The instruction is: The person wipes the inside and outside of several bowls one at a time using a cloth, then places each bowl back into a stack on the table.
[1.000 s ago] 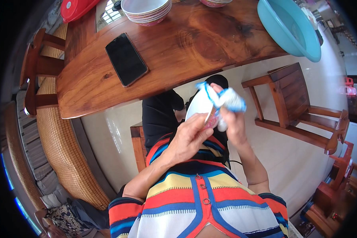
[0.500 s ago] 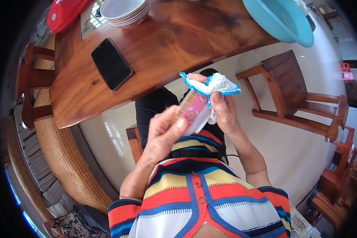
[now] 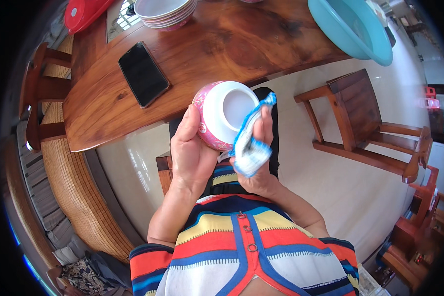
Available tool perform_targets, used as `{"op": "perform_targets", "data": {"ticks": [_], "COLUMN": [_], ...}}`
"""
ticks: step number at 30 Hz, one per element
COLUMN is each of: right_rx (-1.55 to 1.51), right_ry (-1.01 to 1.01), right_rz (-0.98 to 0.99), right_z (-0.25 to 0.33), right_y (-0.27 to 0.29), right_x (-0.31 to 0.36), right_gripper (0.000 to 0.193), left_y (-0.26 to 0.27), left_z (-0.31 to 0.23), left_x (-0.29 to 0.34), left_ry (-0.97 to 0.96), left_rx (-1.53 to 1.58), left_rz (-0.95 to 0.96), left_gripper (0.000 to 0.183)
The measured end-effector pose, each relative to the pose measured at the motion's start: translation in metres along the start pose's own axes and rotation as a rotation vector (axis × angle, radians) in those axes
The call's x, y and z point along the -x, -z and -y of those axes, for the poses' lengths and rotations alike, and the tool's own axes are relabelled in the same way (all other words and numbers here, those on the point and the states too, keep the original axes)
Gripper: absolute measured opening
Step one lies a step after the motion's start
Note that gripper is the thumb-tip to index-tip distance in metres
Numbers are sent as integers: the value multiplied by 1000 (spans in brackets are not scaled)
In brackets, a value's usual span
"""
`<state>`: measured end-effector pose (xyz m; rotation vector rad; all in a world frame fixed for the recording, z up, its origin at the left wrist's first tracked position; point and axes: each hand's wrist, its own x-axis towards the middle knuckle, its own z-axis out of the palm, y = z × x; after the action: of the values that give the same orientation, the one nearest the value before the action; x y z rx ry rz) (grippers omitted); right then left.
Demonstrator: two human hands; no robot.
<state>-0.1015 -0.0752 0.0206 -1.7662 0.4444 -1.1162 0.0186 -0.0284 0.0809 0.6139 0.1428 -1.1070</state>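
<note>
A pink-patterned bowl with a white base is held over my lap, its foot ring facing up toward me. My left hand grips its left side, thumb along the outer wall. My right hand is closed on a white cloth with a blue edge, pressed against the bowl's right side. The cloth covers part of the right fingers, and the bowl's inside is turned away from view.
Beyond my hands is a wooden table. It carries a black phone, stacked bowls, a red plastic lid or basin and a light-blue basin. Wooden chairs stand right and left.
The bowl has turned from side-on to base-up. My right hand and the cloth have come lower, from the top to the bowl's right side, while my left hand stays on the bowl.
</note>
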Motion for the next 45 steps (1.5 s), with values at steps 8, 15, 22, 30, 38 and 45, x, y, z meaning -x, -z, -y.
{"op": "perform_targets", "data": {"ticks": [8,15,22,30,38,45], "right_rx": [528,248,455,253,-95,-3], "right_ry": [243,142,269,127,-324,-282], "right_rz": [230,333,439,338,224,237], "right_z": [29,28,44,43,44,35], "right_y": [20,37,12,34,41,38], "right_x": [-23,-67,-42,-65,-69,-58], "right_gripper": [52,58,62,53,41,40], "left_y": [-13,-8,-6,-1,6,15], "left_z": [8,11,-1,22,20,24], "left_x": [9,26,14,22,21,22], "left_ry": [-80,-158,-172,-193,-261,-444], "left_rx": [-174,-362,-277,-570,-1058,-1417], "left_rz": [15,160,54,178,437,504], "left_gripper": [38,36,34,27,21,29]}}
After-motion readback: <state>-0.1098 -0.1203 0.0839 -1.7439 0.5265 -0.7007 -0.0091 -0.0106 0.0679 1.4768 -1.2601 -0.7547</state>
